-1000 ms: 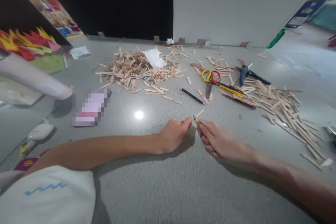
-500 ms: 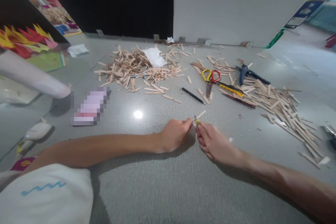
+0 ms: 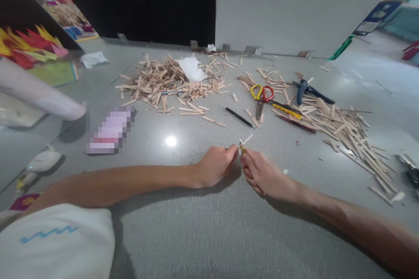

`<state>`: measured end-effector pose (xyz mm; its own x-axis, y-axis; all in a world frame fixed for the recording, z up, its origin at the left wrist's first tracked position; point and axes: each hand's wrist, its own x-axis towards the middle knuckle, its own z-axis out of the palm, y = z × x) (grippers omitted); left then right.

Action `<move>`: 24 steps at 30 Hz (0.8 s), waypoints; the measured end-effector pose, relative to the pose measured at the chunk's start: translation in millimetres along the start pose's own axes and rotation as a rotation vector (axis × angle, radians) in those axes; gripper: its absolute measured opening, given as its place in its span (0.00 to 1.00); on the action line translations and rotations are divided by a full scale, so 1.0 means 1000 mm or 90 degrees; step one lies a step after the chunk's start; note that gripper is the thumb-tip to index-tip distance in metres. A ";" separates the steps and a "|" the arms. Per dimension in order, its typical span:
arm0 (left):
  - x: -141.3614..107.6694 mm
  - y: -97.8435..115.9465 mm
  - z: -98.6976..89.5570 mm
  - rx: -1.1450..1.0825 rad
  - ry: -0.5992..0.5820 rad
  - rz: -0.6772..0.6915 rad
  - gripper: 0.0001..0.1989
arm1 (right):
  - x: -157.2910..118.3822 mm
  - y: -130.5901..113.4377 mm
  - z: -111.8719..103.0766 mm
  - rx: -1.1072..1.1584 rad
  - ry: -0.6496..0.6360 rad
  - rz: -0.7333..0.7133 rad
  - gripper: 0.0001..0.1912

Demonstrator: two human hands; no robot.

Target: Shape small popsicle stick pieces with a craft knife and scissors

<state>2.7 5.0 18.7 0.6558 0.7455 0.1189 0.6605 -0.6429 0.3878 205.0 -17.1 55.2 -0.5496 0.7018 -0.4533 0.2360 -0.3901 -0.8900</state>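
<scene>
My left hand (image 3: 216,166) is closed on a thin wooden stick (image 3: 248,139), whose free end points up and to the right. In my right hand (image 3: 266,174) is a small craft knife (image 3: 242,148) with a yellowish handle, fingers wrapped round it. Its short metal blade stands up against or right beside the stick; I cannot tell how deep it touches. Both hands are close together, low over the grey surface. Just beyond them lies a black pen (image 3: 239,117), and past it scissors (image 3: 259,107) with one yellow and one red handle.
A heap of wooden sticks (image 3: 152,85) with crumpled white paper (image 3: 191,69) sits at the back. More sticks (image 3: 352,128) spread at right, near a dark blue tool (image 3: 301,91) and a yellow-handled tool (image 3: 286,110). Left are a pixelated phone-like object (image 3: 111,130) and a white tube (image 3: 42,89).
The whole view has shifted slightly. Both hands keep their grips, and the knife blade shows a little more upright beside the stick.
</scene>
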 end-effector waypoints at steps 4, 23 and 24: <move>0.002 0.000 -0.001 -0.053 0.028 -0.011 0.08 | -0.002 -0.013 -0.009 -0.005 -0.043 0.063 0.23; 0.002 0.003 -0.012 -0.351 0.310 -0.078 0.21 | -0.011 -0.025 -0.024 0.345 -0.316 -0.039 0.15; 0.001 0.004 -0.012 -0.353 0.313 -0.077 0.23 | -0.010 -0.018 -0.020 0.378 -0.346 -0.050 0.15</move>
<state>1.5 5.1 31.4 0.2652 0.8813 0.3912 0.3517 -0.4662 0.8118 222.1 -5.0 74.4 -0.8957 0.4116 -0.1680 -0.2001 -0.7107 -0.6744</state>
